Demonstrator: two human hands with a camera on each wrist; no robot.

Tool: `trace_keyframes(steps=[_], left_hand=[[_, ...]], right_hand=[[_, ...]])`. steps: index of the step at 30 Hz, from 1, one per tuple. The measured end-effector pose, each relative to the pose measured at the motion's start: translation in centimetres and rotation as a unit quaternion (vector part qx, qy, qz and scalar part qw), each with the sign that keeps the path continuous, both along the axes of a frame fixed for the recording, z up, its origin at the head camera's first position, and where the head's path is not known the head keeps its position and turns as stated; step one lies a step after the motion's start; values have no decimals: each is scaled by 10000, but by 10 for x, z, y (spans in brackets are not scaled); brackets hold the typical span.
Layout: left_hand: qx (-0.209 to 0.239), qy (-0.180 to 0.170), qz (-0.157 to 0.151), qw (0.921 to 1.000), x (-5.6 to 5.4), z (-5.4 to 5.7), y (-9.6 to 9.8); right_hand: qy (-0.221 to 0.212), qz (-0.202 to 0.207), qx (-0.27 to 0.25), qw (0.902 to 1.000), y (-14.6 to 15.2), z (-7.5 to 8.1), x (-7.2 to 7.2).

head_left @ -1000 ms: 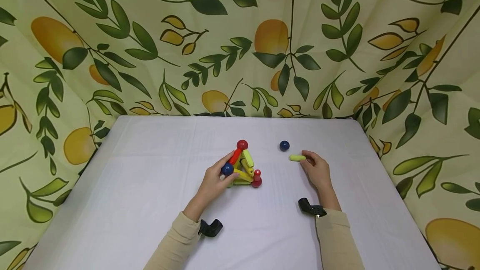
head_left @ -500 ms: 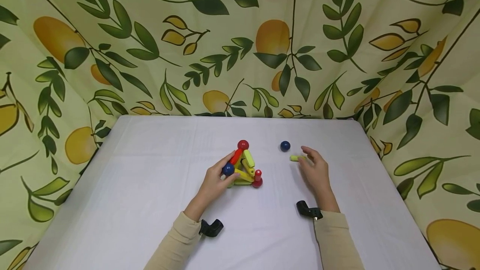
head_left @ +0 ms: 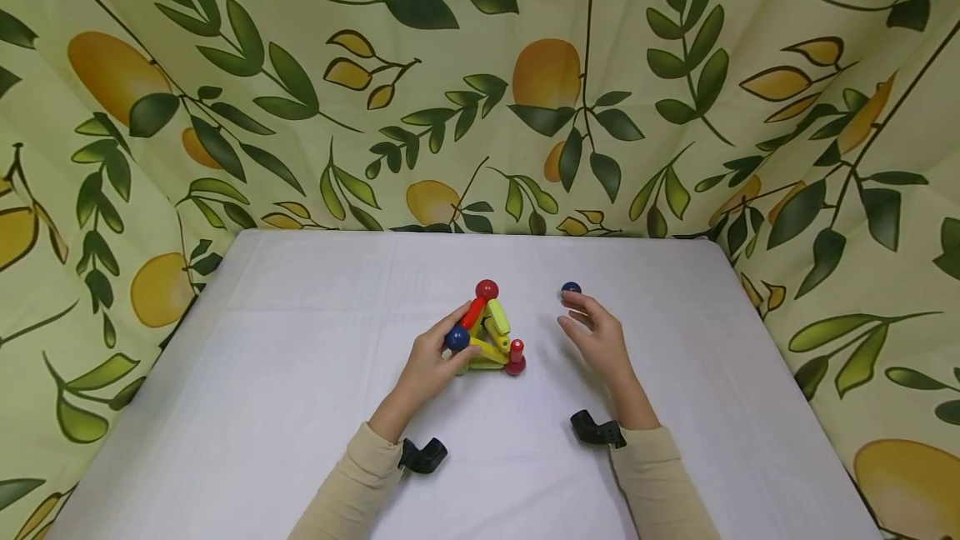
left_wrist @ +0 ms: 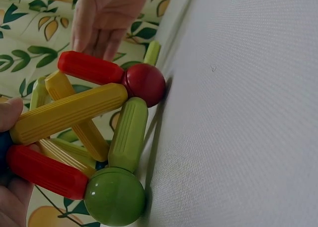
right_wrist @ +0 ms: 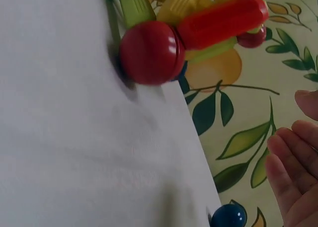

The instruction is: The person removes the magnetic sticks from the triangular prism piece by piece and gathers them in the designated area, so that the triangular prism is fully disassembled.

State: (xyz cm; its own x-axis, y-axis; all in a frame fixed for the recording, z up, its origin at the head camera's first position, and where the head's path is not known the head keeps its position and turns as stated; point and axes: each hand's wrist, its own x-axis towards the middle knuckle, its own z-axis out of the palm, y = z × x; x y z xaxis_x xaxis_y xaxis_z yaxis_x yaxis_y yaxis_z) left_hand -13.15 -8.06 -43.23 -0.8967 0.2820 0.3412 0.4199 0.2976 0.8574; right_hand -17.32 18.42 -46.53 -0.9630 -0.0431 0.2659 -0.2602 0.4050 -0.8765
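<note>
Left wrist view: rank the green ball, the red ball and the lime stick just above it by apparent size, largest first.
1. Green ball
2. Red ball
3. Lime stick, perhaps partly hidden

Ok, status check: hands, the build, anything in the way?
Left hand gripping the stick-and-ball frame. Right hand empty, near loose blue ball. Head view: nothing seen between right hand and frame.

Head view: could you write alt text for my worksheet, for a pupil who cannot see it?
A person's left hand holds a frame of coloured sticks and balls at a white-covered table. To the frame's right, the right hand partly hides a loose blue ball. Leafy, fruit-patterned cloth hangs behind.
</note>
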Motion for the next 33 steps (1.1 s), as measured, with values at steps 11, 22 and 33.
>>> trace_keyframes(steps=[11,22,33], left_hand=[[-59,68,-43,10000,1,1,0],[-64,-49,4,10000,1,2,0],[-75,18,3,10000,0,2,-1]], right_hand=[[-11,996,-391,9943,-41,35,22],[-71,1332,-329,9905,-61,12,9],[-306,1181,-287,9921,-69,4,9]])
